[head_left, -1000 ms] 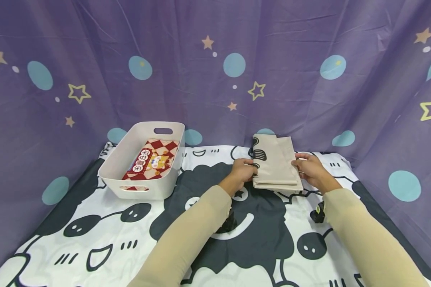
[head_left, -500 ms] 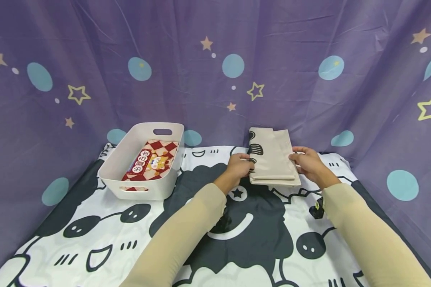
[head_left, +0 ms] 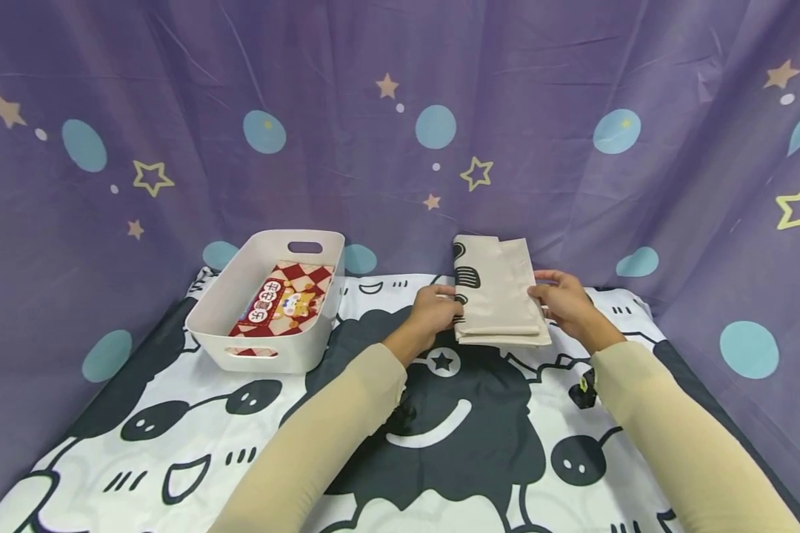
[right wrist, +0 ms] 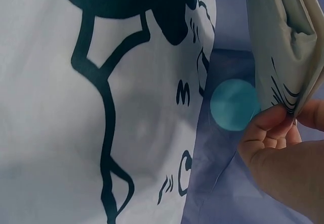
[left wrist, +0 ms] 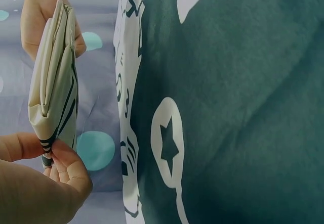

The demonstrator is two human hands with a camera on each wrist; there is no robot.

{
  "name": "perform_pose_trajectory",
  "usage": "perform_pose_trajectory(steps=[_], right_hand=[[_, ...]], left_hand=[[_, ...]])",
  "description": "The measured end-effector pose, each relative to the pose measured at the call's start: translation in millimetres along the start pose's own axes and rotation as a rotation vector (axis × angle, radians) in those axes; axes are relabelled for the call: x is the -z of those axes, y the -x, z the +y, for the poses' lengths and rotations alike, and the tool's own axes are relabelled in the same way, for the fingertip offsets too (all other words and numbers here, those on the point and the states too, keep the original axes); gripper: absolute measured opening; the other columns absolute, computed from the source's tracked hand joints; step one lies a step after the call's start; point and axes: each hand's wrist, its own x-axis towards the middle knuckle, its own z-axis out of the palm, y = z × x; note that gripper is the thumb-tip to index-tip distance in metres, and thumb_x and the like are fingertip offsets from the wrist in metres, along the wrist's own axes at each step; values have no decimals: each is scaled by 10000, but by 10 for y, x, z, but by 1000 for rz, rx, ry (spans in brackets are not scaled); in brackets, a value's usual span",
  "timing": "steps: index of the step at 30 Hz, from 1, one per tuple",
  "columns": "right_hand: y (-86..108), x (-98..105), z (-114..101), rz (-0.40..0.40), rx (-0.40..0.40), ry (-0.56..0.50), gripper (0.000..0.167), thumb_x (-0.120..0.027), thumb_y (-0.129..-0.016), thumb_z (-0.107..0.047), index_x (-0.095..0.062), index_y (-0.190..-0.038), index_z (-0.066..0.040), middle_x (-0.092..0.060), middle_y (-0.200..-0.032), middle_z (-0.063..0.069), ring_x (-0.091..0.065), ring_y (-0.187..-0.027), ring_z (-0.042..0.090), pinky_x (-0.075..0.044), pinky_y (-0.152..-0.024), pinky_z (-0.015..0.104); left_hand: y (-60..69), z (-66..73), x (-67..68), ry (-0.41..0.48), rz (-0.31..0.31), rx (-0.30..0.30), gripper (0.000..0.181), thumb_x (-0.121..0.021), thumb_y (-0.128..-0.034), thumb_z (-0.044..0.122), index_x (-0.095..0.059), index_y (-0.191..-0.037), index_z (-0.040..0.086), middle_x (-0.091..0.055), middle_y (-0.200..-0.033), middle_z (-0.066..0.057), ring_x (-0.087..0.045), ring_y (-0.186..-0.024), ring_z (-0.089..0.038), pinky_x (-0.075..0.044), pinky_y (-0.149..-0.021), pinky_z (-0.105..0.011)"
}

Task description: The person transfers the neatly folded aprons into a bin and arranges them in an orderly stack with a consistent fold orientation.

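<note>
Between my hands is a folded beige cloth (head_left: 496,292) with black printed marks along its left side. It is held up off the table cover, several layers thick. My left hand (head_left: 432,314) pinches its left edge between thumb and fingers, as the left wrist view shows with the cloth (left wrist: 55,82) seen edge-on. My right hand (head_left: 570,305) pinches the opposite edge. In the right wrist view, the thumb and fingers of that hand (right wrist: 278,153) meet on the cloth's corner. The cloth's underside is hidden in the head view.
A white plastic basket (head_left: 203,318) with handle slots stands on the left of the patterned black-and-white table cover (head_left: 467,459). Inside it lies a red-and-cream checked package (head_left: 287,300) with a cartoon animal. A purple curtain (head_left: 347,170) with stars closes off the back and sides.
Both hands have carried the folded cloth a little to the left and slightly upward in the head view, keeping hold of its two edges. The basket and its package have stayed put.
</note>
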Motion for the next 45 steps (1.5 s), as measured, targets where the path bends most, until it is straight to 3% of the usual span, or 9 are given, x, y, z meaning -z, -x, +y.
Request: perform_pose_trajectory(steps=[24,32,41,45], right_hand=[[-28,-352,-23,-43,63,-53,507,-517,-1005,0,-339,-1469,93,-542,-1075,82,-616,-837,99,-564,-696,259],[-16,-482,-39,-40,81,-31,495,-537,-1008,-10,-363,-1462,84,-546,-1090,116,-622,-821,108,-567,-676,254],[4,-613,-54,-59,102,11,467,-550,-1011,-30,-397,-1442,65,-564,-1108,132,-609,-751,123,-483,-563,249],[17,-695,-84,-63,90,19,457,-559,-1016,-39,-414,-1442,40,-556,-1122,134,-613,-771,132,-513,-587,256]], left_hand=[[114,41,378,-2,14,-17,467,-609,-793,-96,-610,-1255,-31,-631,-846,-31,-570,-648,-101,-523,-583,-242],[198,51,519,-69,32,-41,453,-624,-818,-65,-618,-1268,-15,-638,-926,-74,-589,-729,-142,-542,-632,-275],[259,61,671,-89,39,-41,458,-624,-834,-59,-602,-1289,-11,-650,-987,-104,-613,-765,-149,-559,-655,-290],[278,65,748,-91,50,-38,463,-621,-834,-67,-604,-1293,-11,-658,-984,-105,-615,-768,-146,-552,-653,-282]])
